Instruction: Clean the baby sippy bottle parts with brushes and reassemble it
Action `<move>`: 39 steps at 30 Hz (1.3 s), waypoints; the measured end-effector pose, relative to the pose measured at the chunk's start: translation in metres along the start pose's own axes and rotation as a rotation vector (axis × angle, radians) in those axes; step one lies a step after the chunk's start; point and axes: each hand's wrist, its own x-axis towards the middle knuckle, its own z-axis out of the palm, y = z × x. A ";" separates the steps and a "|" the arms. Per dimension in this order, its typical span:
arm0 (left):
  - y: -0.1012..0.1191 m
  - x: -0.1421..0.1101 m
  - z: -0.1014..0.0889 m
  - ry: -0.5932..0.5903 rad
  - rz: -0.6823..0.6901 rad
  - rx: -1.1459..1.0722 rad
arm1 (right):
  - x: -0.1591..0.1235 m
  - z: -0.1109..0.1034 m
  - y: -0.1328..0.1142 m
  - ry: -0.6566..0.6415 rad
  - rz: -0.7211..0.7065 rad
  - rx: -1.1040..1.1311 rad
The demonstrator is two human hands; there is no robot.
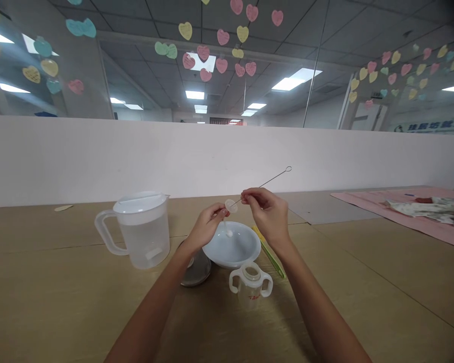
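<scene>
Above a white bowl (232,259), my left hand (208,224) pinches a small translucent round piece (231,205), which looks like a silicone bottle teat. A thin tube with a white end (229,233) hangs below that hand, over the bowl. My right hand (268,209) is closed on a thin wire brush (275,177) with a loop at its upper end. The wire's lower end meets the round piece; whether it goes inside I cannot tell. A clear two-handled baby bottle (250,290) stands uncapped in front of the bowl.
A lidded clear pitcher (146,237) with water stands at left. Partly behind my left forearm lies a dark round tray (199,272) with a small item on it. A green-and-yellow brush (274,259) lies right of the bowl. Cloths rest on a pink mat (378,204) at far right.
</scene>
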 end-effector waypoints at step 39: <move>0.021 -0.022 0.011 -0.075 -0.125 0.019 | 0.008 -0.002 -0.010 -0.010 -0.002 -0.591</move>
